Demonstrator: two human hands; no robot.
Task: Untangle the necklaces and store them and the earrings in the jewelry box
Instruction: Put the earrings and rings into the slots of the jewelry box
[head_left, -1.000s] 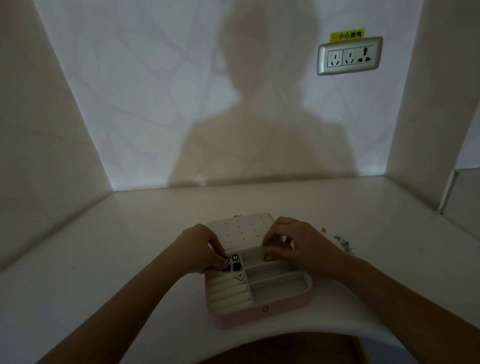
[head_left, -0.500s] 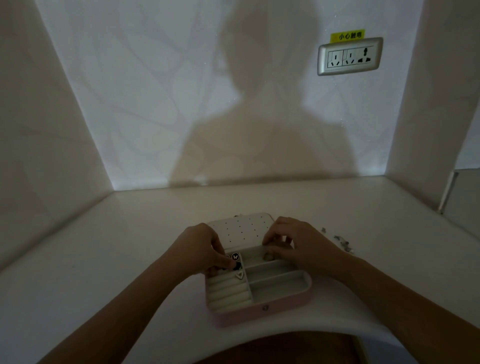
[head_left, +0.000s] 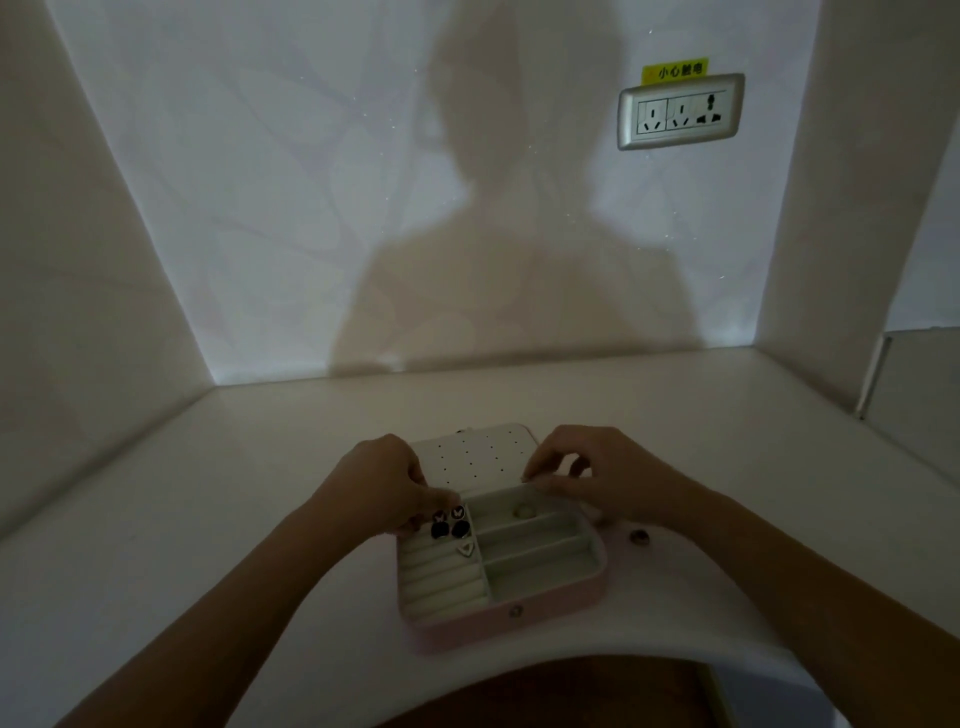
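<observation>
An open pink jewelry box (head_left: 550, 605) lies at the table's front edge, its white perforated lid (head_left: 478, 457) flat behind it. Black earrings (head_left: 450, 523) and a small heart earring (head_left: 466, 548) sit in the ring rolls at the box's back left. My left hand (head_left: 382, 483) is curled there, fingertips pinching at a black earring. A pale round piece (head_left: 523, 512) lies in the back right compartment. My right hand (head_left: 608, 478) hovers over the box's back right corner with curled fingers. Whether it holds anything is unclear.
A small round piece of jewelry (head_left: 639, 538) lies on the white table (head_left: 208, 519) just right of the box, under my right wrist. Walls close in on the left, back and right. A power socket (head_left: 680, 111) is on the back wall.
My right hand has lifted out of the back right compartment, leaving the pale round piece there. My left hand stays at the black earrings.
</observation>
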